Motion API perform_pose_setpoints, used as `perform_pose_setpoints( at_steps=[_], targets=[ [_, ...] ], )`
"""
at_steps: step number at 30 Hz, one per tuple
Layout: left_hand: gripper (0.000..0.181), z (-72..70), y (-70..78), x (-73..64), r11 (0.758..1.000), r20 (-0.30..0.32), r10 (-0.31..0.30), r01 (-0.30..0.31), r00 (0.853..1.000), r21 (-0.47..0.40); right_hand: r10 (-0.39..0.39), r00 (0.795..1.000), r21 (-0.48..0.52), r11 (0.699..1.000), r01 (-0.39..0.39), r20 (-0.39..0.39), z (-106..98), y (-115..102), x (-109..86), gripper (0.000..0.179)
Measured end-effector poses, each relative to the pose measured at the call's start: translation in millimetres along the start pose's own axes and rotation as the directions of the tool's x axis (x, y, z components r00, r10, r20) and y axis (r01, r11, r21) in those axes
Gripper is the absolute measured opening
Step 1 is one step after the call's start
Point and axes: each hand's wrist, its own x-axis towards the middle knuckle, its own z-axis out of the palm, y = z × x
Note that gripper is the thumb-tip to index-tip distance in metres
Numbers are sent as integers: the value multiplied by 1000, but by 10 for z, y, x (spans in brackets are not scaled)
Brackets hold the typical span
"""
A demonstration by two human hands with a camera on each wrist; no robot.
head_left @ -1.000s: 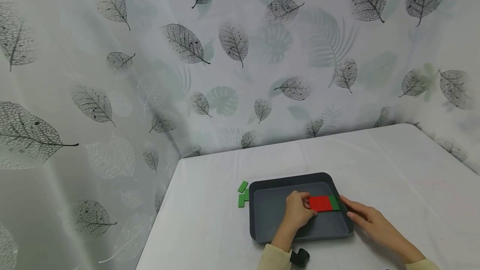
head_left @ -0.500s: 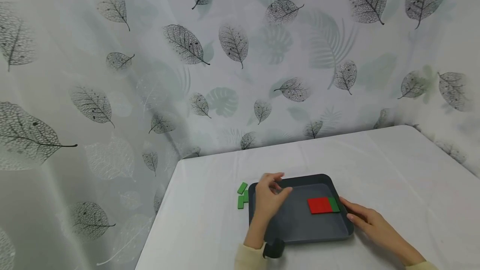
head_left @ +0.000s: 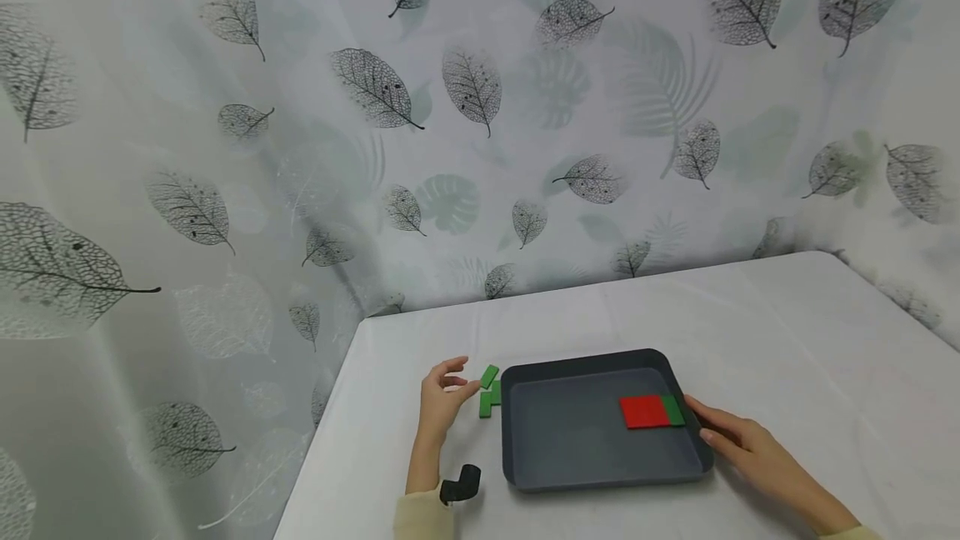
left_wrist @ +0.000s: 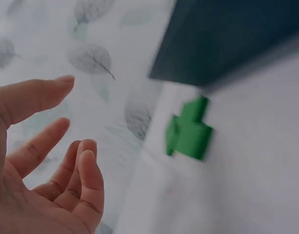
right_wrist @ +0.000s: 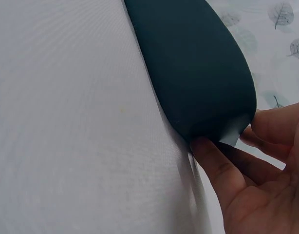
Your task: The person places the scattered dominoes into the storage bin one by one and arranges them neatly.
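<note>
My left hand [head_left: 442, 398] hovers beside several loose green rectangular tiles [head_left: 485, 404], left of the tray. Its thumb and fingers are apart, with nothing between them in the left wrist view, where the green tiles [left_wrist: 191, 134] look blurred. My right hand [head_left: 746, 440] grips the right wall of a dark grey rectangular tray [head_left: 570, 482]. In the right wrist view, thumb and fingers take the tray's outer wall [right_wrist: 198, 68] at two edges. Inside the tray, red tiles [head_left: 643, 412] lie flat in a row against a green tile [head_left: 673, 411] by the right wall.
A white cloth covers the table [head_left: 405, 357]. A leaf-patterned curtain [head_left: 480, 165] hangs behind and to the left of it. A black strap with a small device [head_left: 461, 486] sits on my left wrist.
My left hand has let go of the red tiles and moved left across the tray to the loose green tiles outside. My right hand stays on the tray.
</note>
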Motion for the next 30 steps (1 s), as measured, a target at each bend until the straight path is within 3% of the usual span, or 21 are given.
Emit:
perform_pose_setpoints(
  at_steps=[4, 8, 15, 30],
  targets=[
    [53, -35, -241, -47, 994, 59, -107, 107, 992, 17, 3, 1000, 11, 1000, -3, 8, 11, 2, -9, 45],
    [59, -23, -333, -72, 983, 118, -180, 176, 977, 41, 27, 999, 19, 999, -27, 24, 15, -17, -13, 46],
    [57, 1, -349, -97, 981, 163, -186, 173, 969, 89, 38, 999, 20, 999, -38, 24, -5, -25, -13, 46],
    [52, 79, -337, -78, 966, 149, -173, 138, 973, 219, -7, 1000, 47, 999, 6, 4, -15, -14, -10, 45]
  ],
)
